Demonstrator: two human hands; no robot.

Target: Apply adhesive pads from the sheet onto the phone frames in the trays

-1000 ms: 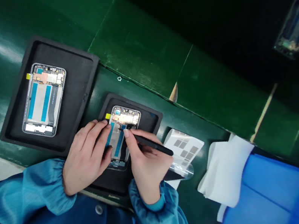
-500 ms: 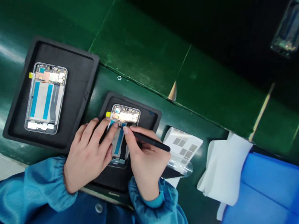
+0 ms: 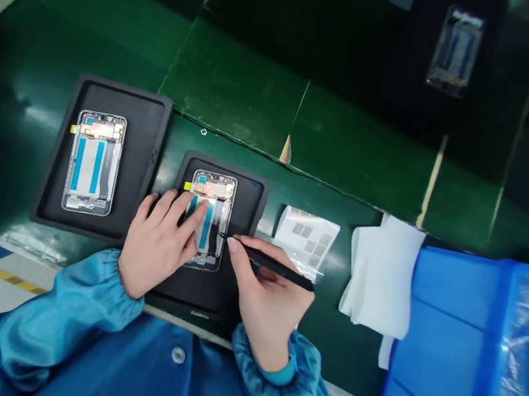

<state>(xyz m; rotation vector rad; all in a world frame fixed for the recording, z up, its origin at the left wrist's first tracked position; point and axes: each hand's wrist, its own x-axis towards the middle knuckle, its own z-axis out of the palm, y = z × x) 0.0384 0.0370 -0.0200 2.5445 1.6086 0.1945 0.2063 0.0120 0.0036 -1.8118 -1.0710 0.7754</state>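
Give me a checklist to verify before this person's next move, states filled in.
1. Right hand holding the black pen-like tool: ok.
2. Left hand at the opened phone under work: ok.
3. That phone inside its black tray: ok.
4. Tool tip touching the phone: cannot tell.
5. Second phone apart from both hands: ok.
6. Sheet with grey squares untouched by the right hand: cannot tell.
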